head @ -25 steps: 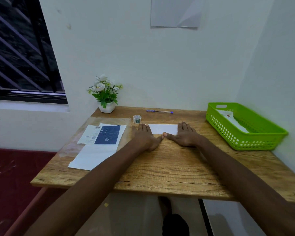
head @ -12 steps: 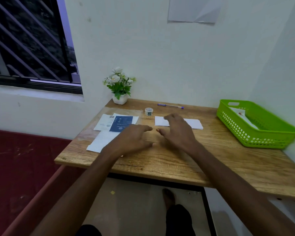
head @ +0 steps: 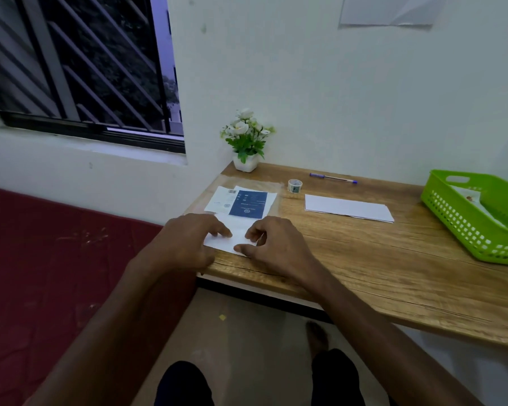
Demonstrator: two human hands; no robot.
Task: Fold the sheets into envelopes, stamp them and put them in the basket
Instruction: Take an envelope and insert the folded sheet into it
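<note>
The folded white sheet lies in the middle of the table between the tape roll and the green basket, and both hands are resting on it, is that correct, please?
Not quite: the folded white sheet does lie between the tape roll and the green basket, but no hand touches it. The head view shows the left hand and right hand on the flat sheet at the table's left end.

Dim, even indoor light; soft focus, wide-angle edge warp

Bare forearms, no sleeves; left hand (head: 185, 244), right hand (head: 276, 244) ringless; dark trousers; bare foot
</note>
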